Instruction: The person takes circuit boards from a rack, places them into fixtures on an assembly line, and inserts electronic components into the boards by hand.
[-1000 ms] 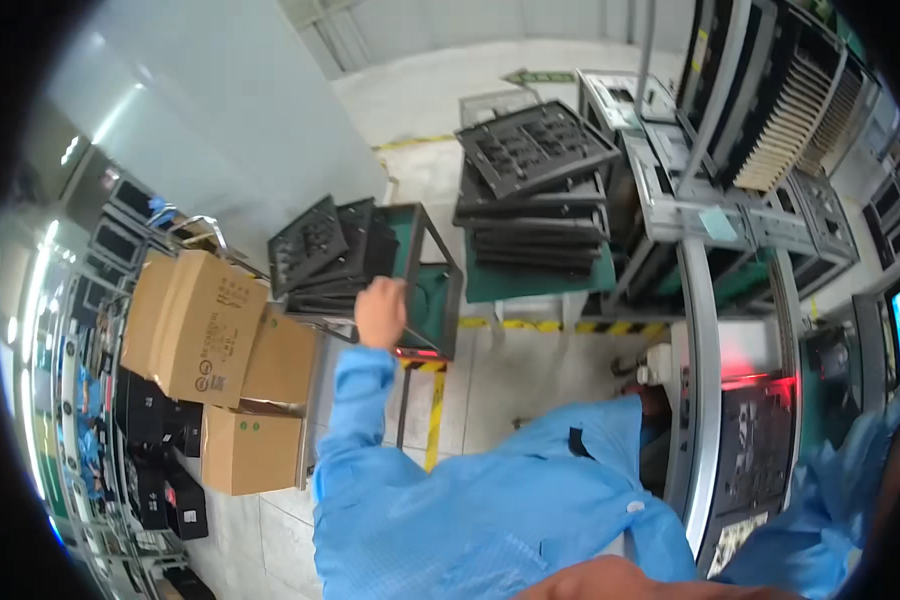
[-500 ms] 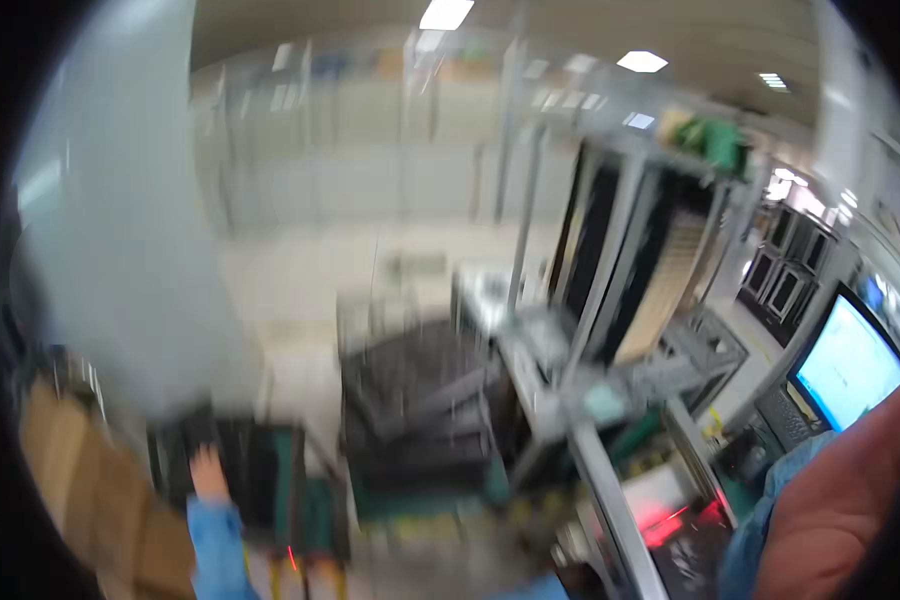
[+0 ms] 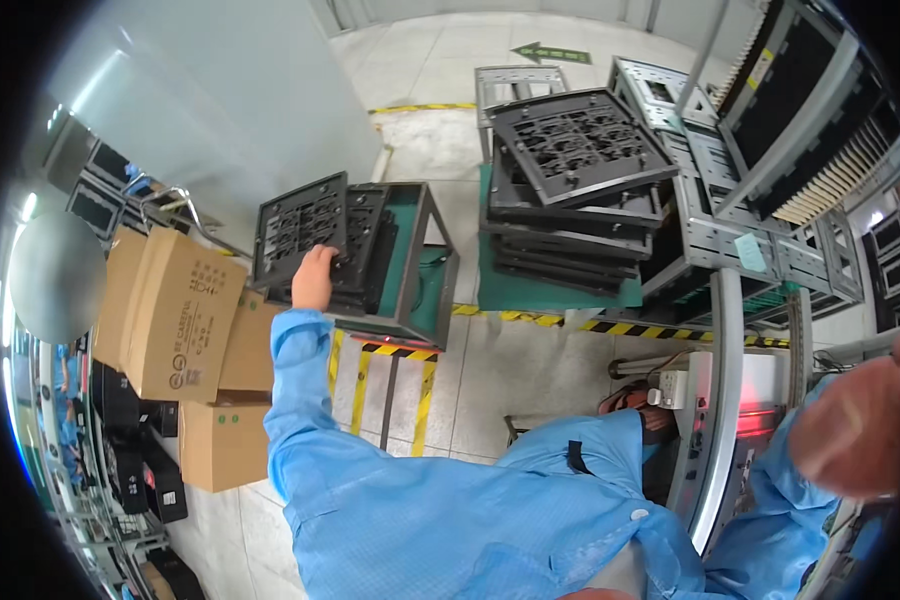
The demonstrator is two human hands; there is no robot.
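My left hand [image 3: 313, 277] reaches forward to a black, openwork tray-like fixture [image 3: 295, 235], its fingers closed at the near right corner. That fixture lies tilted on top of similar black ones [image 3: 368, 240], on a green-topped metal stand [image 3: 407, 225]. My right hand [image 3: 860, 425] is raised at the right edge, smeared by motion; its fingers do not show clearly, nor whether it holds anything. Farther right of the left hand, a taller pile of black openwork fixtures [image 3: 585, 145] rests on a green surface, the top one turned askew.
Cardboard boxes [image 3: 182, 315] are stacked at the left, beside a grey-white column [image 3: 230, 110]. A metal post [image 3: 725, 390] and a machine with red light [image 3: 755, 420] stand near my right side. A metal frame rack [image 3: 800, 130] is at the far right. Yellow-black tape [image 3: 690, 332] marks the floor.
The view has swung downward and to the left, bringing my torso and the boxes in. My left hand remains at the black fixtures on the stand. My right hand is still raised at the right.
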